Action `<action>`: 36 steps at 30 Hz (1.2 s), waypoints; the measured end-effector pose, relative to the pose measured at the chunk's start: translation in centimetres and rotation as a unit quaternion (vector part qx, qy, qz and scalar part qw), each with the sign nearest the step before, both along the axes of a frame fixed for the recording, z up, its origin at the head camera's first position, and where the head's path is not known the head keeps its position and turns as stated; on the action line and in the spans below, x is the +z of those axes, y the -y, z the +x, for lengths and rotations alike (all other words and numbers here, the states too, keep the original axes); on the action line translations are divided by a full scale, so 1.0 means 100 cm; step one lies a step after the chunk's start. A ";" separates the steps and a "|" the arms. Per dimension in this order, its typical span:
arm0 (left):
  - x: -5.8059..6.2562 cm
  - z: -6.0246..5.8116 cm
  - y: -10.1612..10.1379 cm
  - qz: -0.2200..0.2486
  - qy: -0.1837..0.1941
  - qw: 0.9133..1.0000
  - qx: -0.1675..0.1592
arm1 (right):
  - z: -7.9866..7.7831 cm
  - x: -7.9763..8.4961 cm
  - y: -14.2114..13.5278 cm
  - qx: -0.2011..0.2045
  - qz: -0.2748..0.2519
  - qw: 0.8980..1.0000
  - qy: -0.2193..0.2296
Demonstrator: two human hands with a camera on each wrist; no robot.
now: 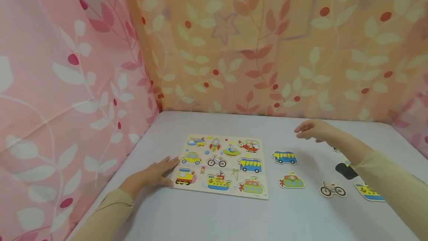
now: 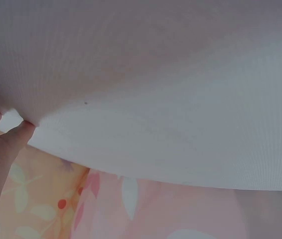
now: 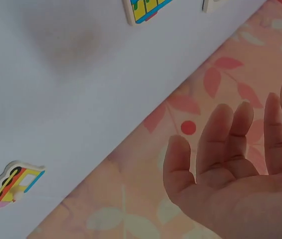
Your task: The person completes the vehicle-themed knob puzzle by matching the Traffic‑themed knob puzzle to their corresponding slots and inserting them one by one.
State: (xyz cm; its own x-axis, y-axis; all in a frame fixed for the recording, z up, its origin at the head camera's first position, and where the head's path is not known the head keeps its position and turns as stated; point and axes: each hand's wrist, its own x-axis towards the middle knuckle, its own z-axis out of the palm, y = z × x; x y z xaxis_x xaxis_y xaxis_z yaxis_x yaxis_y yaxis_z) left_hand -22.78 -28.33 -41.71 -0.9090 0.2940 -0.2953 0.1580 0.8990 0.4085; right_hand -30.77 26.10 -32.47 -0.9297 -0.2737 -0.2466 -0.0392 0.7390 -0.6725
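Note:
A wooden puzzle board (image 1: 202, 171) printed with vehicles lies flat on the white table. At its left edge rests my left hand (image 1: 155, 174), fingers fairly straight and fingertips right at the rim. My right hand (image 1: 314, 130) is raised over the table beyond the loose pieces, its fingers loosely curved and holding nothing, as the right wrist view also shows. Below it lie a blue bus piece (image 1: 285, 157) and a green and orange submarine piece (image 1: 292, 180). Knobs stand on the rocket (image 1: 215, 145) and the flying saucer (image 1: 232, 151) in the board.
Right of the submarine lie a bicycle piece (image 1: 332, 189) and a ship piece (image 1: 369, 192), partly hidden by the right sleeve. A train piece (image 3: 16, 184) appears in the right wrist view. A dark rounded shape (image 1: 346, 171) shows by the right wrist. Patterned curtains (image 1: 234, 47) surround the table.

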 end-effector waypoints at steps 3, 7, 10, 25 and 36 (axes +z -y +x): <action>0.000 0.000 0.000 -0.003 0.000 1.000 0.000 | 0.004 0.004 -0.012 0.006 0.012 1.000 -0.004; 0.000 -0.001 -0.001 -0.006 0.000 1.000 0.003 | 0.008 0.008 -0.028 0.015 0.016 1.000 -0.012; -0.001 -0.001 -0.001 -0.002 0.001 1.000 0.000 | 0.012 0.010 -0.039 0.023 0.012 0.999 -0.022; 0.001 -0.003 -0.001 -0.002 0.008 1.000 -0.010 | 0.035 0.003 -0.099 0.030 0.039 0.998 -0.031; 0.002 -0.002 0.000 0.000 0.007 1.000 -0.004 | 0.050 -0.014 -0.134 0.025 0.042 0.998 -0.050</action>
State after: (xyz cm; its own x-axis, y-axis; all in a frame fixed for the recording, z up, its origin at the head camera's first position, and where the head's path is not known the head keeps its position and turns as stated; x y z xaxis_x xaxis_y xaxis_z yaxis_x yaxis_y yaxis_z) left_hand -22.99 -28.32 -41.50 -0.9022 0.3011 -0.3089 0.1590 0.8977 0.4109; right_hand -25.73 39.52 -33.83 -0.9365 -0.3028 -0.1770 -0.1417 0.7882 -0.5989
